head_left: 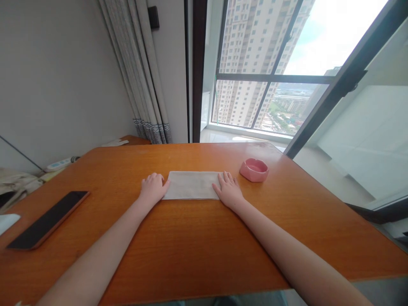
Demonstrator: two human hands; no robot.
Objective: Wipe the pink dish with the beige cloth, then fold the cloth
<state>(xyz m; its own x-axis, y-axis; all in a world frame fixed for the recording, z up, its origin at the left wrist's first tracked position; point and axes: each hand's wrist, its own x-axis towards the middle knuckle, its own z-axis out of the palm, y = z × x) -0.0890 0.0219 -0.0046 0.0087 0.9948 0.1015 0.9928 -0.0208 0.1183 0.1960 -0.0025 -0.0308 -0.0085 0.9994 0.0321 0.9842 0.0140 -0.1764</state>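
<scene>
A pale grey-white rectangle of cloth [194, 185], perhaps folded, lies flat on the wooden table between my two hands. My left hand [153, 188] rests at its left edge, the thumb touching the border and the slightly bent fingers on the tabletop. On the right end of the cloth, my right hand [228, 189] lies palm down with its fingers spread, covering that edge. Just beyond my right hand stands a pink angular bowl [254, 170], which looks like an ashtray.
A long black-topped slab [47, 220] lies on the left of the wooden table [191, 250]. A white item [9, 222] sits at the far left edge. Behind the table are a grey curtain [140, 63], a dark door frame and a window. A power strip [60, 164] is beside the wall.
</scene>
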